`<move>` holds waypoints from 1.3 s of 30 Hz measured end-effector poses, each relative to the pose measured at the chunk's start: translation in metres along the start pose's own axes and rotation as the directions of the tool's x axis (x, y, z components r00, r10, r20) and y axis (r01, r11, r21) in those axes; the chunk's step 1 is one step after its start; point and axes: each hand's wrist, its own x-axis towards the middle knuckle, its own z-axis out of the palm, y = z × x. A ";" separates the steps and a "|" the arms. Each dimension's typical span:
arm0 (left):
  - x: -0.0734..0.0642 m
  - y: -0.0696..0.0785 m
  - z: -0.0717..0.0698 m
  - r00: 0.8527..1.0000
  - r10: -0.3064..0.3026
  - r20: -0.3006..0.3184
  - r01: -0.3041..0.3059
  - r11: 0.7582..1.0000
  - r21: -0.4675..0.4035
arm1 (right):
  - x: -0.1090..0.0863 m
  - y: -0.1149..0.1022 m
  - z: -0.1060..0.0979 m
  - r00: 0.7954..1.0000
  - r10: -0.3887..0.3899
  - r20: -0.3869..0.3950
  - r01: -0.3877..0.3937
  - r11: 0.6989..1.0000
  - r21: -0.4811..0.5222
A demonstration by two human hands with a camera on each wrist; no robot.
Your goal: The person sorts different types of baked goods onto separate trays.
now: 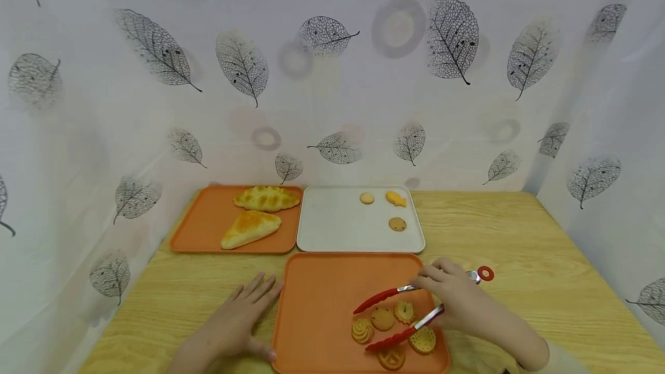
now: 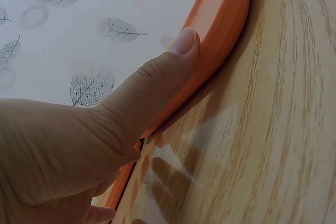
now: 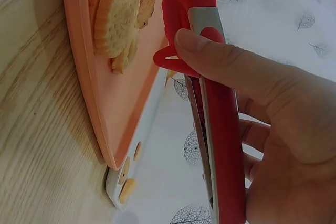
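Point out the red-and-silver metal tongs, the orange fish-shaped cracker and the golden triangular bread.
Red-and-silver metal tongs [image 3: 224, 129]: right wrist view, red handle.
Orange fish-shaped cracker [image 1: 395, 198]: head view, middle of body.
Golden triangular bread [image 1: 250, 229]: head view, middle of top.

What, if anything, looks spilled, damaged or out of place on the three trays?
Nothing stands out: golden-brown round biscuits lie within the near orange rectangular tray, two golden breads within the far orange rectangular tray, and three small biscuits on the white rectangular tray.

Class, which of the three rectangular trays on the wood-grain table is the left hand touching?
The near orange rectangular tray: the left hand rests its thumb on the rim. The far orange tray and far white tray lie untouched.
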 end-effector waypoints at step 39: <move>0.000 0.003 -0.003 0.999 -0.018 0.031 0.019 0.999 -0.030 | 0.041 0.036 0.019 0.969 0.051 -0.241 -0.061 0.998 -0.034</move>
